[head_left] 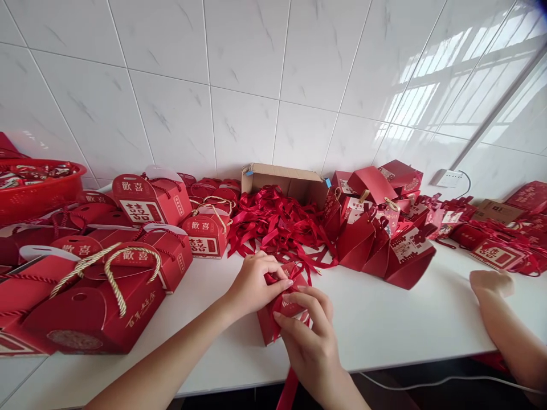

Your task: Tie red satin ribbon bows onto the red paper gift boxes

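Note:
A small red box (265,326) rests on the white table near its front edge, under both hands. My left hand (258,282) pinches red ribbon at the top of the box, thumb and fingers together. From the right, my right hand (310,333) holds the same ribbon with its fingertips, low over the box. One ribbon end (289,390) hangs past the table's edge below my right hand. Just behind the hands lies a heap of loose red ribbons (280,222), spilling from an open cardboard box (284,173).
Red gift boxes with cord handles (137,296) crowd the left, beside a red basin (43,193) of wrapped pieces. More red boxes (405,256) stand right. Another person's forearm (508,324) rests at the far right. A white cable (448,380) runs below the table's edge.

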### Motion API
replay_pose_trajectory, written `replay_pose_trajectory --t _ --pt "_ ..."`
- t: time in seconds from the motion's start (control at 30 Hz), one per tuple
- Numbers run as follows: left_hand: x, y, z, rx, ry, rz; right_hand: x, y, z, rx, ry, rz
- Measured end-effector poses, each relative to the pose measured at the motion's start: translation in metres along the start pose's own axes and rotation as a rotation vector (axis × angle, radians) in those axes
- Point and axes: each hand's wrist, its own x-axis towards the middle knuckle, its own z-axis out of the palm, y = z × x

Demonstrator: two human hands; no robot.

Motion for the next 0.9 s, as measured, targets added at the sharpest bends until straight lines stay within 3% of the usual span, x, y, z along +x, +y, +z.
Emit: replay_pose_trajectory --t 0.6,0.77,0.9 --pt "0.0 -0.001 0.001 0.007 0.003 -0.003 -0.012 0.007 -0.01 -0.029 -0.03 -0.041" --pt "0.001 0.0 0.001 -0.09 -0.01 -0.07 -0.024 0.011 -0.003 -0.043 -0.021 0.233" --pt "-0.01 0.012 -0.017 -0.127 0.186 -0.107 -0.036 0.011 0.011 -0.105 -0.029 0.451"
